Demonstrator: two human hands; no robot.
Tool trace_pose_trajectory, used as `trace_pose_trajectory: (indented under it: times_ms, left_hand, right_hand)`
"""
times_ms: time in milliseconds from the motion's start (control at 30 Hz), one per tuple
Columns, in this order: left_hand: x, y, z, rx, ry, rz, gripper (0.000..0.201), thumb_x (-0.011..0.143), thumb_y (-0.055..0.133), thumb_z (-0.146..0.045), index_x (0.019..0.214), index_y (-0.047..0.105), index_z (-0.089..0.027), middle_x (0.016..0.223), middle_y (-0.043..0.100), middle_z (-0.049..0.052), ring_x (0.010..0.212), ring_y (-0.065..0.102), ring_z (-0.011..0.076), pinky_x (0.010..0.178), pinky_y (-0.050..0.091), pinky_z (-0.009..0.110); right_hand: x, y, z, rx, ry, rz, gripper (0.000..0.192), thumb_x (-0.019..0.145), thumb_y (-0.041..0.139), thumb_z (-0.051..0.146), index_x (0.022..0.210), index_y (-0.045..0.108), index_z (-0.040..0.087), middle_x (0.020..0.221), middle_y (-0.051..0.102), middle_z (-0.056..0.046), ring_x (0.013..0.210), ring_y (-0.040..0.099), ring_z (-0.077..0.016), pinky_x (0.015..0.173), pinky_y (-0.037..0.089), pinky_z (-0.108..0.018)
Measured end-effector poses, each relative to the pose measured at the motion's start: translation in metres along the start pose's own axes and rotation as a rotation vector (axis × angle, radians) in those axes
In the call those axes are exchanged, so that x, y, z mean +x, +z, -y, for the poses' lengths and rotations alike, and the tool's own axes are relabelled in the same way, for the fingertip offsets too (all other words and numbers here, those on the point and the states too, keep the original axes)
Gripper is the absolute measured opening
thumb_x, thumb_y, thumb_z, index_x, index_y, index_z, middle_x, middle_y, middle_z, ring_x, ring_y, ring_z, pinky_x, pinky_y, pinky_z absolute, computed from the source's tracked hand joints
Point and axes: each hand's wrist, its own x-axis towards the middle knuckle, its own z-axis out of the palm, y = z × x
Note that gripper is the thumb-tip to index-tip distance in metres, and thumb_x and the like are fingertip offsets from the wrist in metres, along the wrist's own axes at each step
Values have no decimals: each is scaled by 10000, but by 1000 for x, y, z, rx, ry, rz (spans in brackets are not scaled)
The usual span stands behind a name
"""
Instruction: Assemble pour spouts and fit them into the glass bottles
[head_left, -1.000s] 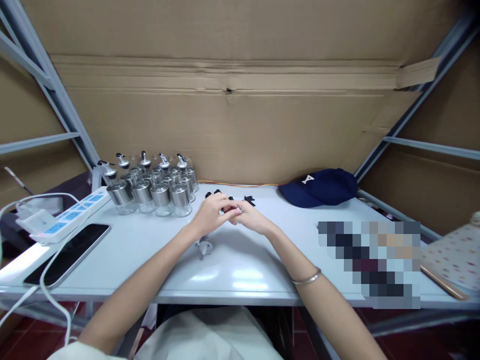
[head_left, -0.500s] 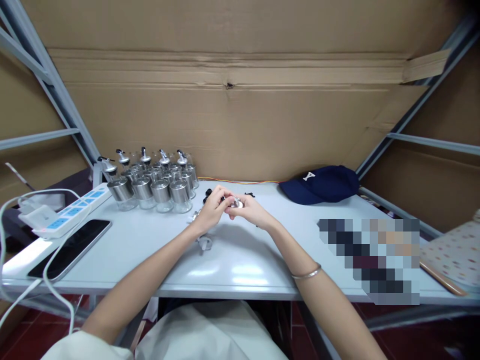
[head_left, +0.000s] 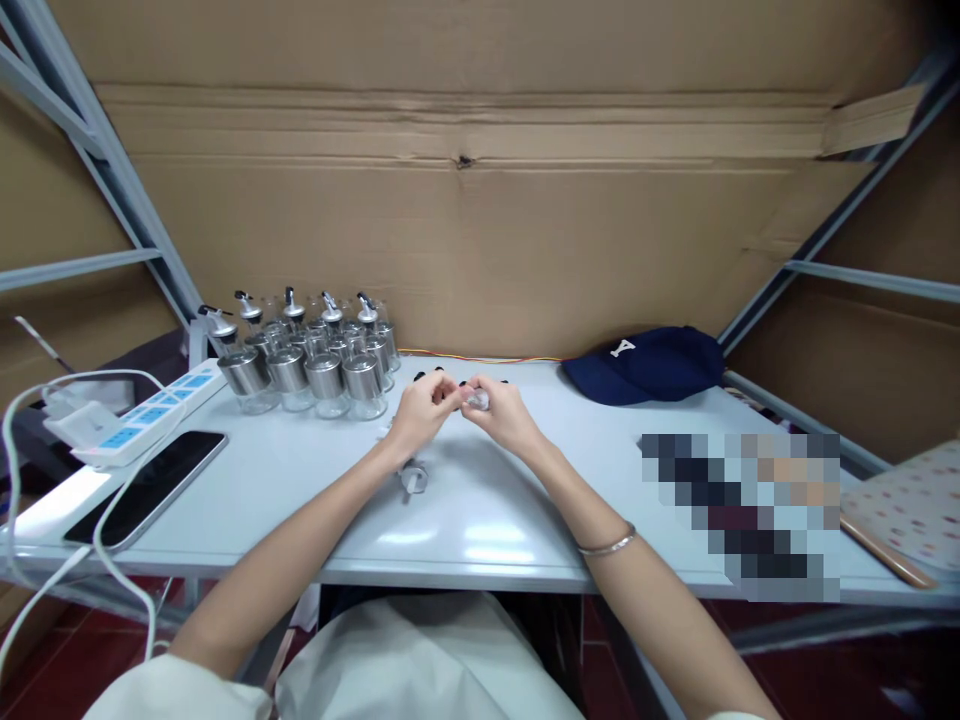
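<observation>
A small clear and silver spout part sits between the two hands, held just above the middle of the white table. The right hand pinches it with its fingertips, and the left hand meets it from the other side, fingers curled and closed on the same piece. Small black caps lie on the table just behind the hands. Another spout part lies beneath the left wrist. A cluster of glass bottles with metal collars stands to the left, near the cardboard wall. Further left lie a power strip and a phone. A navy cap rests at the right.
</observation>
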Motion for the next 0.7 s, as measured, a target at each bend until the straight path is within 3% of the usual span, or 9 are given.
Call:
trace_pose_trajectory:
  times_ms: [133, 233, 367, 500, 700]
  left_hand:
    - [-6, 9, -6, -19, -7, 101, 331, 803, 537, -473, 663, 530, -173, 642, 525, -18, 620, 447, 112, 604, 344, 243]
    - [-9, 11, -10, -71, -25, 115, 297, 774, 585, -450, 681, 514, -176, 614, 489, -37, 595, 428, 101, 585, 337, 235]
    - [-10, 12, -9, -188, -92, 100, 272, 838, 487, -417, 717, 515, -175, 560, 436, -48, 546, 404, 91, 546, 320, 226]
    - [-10, 11, -9, -187, -103, 36, 248, 839, 482, -391, 720, 500, -174, 557, 441, -49, 523, 392, 83, 523, 307, 220]
    - [-2, -1, -7, -208, 21, -216, 229, 862, 474, -388, 772, 494, -178, 661, 503, -23, 618, 485, 92, 592, 394, 211]
  right_hand:
    - [-3, 0, -3, -301, -119, -37, 60, 811, 494, 225, 815, 541, 188, 800, 641, -61, 679, 549, -164, 609, 340, -240]
    - [-4, -1, -4, -469, -151, -76, 100, 838, 453, 168, 843, 553, 173, 831, 651, -88, 692, 566, -178, 568, 297, -248]
    - [-4, 1, -1, -559, -145, -125, 101, 847, 459, 171, 830, 559, 166, 832, 657, -99, 689, 577, -185, 558, 283, -258]
    - [-1, 7, 3, -400, -60, -165, 46, 818, 520, 212, 824, 553, 180, 800, 662, -78, 683, 588, -186, 579, 319, -251]
    - [5, 3, -12, 119, 144, -121, 136, 743, 605, 296, 763, 537, 179, 597, 582, 2, 528, 532, -132, 558, 395, -241]
